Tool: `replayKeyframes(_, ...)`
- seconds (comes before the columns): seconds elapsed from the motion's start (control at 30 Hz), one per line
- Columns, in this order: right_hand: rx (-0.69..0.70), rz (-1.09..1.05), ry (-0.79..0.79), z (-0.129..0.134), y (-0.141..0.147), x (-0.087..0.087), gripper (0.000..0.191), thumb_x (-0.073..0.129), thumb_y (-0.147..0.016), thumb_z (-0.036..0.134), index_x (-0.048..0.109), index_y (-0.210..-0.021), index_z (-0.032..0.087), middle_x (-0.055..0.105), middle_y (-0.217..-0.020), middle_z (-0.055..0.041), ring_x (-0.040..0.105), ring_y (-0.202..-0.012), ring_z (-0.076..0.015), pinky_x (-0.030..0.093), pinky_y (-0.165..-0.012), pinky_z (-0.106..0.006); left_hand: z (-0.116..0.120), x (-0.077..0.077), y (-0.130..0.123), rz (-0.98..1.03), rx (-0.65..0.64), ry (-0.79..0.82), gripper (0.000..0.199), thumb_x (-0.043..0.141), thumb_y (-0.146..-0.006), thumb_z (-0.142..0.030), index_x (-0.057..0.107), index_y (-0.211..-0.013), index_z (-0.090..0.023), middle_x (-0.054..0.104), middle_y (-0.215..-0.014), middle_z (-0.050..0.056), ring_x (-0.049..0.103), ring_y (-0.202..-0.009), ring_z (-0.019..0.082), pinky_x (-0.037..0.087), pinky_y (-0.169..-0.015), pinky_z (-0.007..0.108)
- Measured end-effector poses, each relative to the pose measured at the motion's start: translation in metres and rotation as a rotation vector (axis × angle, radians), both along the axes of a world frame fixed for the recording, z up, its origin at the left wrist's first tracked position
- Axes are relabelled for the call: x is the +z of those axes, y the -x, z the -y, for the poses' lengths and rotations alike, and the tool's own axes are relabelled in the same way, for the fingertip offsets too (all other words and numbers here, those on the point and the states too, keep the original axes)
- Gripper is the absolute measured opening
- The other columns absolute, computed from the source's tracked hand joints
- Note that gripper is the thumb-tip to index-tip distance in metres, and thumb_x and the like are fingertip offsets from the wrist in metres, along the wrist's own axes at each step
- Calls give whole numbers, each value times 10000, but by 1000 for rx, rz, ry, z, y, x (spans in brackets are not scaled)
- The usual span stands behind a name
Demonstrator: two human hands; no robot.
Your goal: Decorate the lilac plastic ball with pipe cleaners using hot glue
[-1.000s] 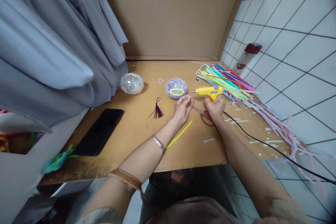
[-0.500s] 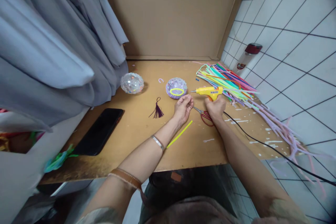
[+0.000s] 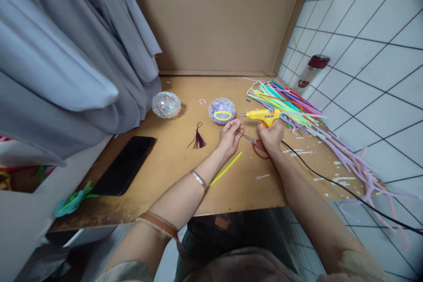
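Note:
My right hand (image 3: 271,135) grips the handle of a yellow glue gun (image 3: 261,115), its nozzle pointing left. My left hand (image 3: 230,135) is curled just left of the nozzle, fingertips pinched on something too small to make out. A purple dome with a yellow-green ring on top (image 3: 221,110) sits just beyond my left hand. Red-handled scissors (image 3: 258,145) lie on the board between my hands. A yellow-green pipe cleaner (image 3: 226,168) lies under my left wrist.
A pile of coloured pipe cleaners (image 3: 291,103) spreads at the right. The glue gun's black cord (image 3: 343,188) trails off the cardboard board (image 3: 185,172). A clear glittery ball (image 3: 165,104), purple tassel (image 3: 198,139), black phone (image 3: 124,165), grey cloth (image 3: 66,53) and bottle (image 3: 309,72) surround.

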State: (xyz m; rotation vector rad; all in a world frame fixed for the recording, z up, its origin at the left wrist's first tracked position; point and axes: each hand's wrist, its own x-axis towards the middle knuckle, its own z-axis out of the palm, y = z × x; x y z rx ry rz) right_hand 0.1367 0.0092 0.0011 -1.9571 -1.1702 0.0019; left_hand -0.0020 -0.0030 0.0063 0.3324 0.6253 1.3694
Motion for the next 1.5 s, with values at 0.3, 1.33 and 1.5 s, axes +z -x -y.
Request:
replayKeyframes(0.3,24,-4,-59,0,0,-1,447,538,-691,450,690,-982,148,738,-863,-158,661,-805,-334,511,-744,-434,-1,-2,0,-1,1,9,165,807,-743,-102,654,-775,-154,655,-675,-41,604,-634,49,477,-710,189)
replayKeyframes(1.33,16,3,-34,-1,-2,-3,437,537,-705,452,682,-977,143,714,-850,-152,638,-784,-320,501,-728,-427,0,0,0,0,-4,8,208,830,-718,-119,632,-770,-153,659,-663,-48,611,-600,37,486,-666,168)
replayKeyframes(1.5,41,-12,-32,0,-1,-2,451,536,-707,446,669,-1009,139,719,-882,-159,649,-823,-337,502,-773,-453,0,0,0,0,-8,11,192,814,-732,-106,631,-763,-153,654,-658,-43,608,-607,38,477,-666,167)
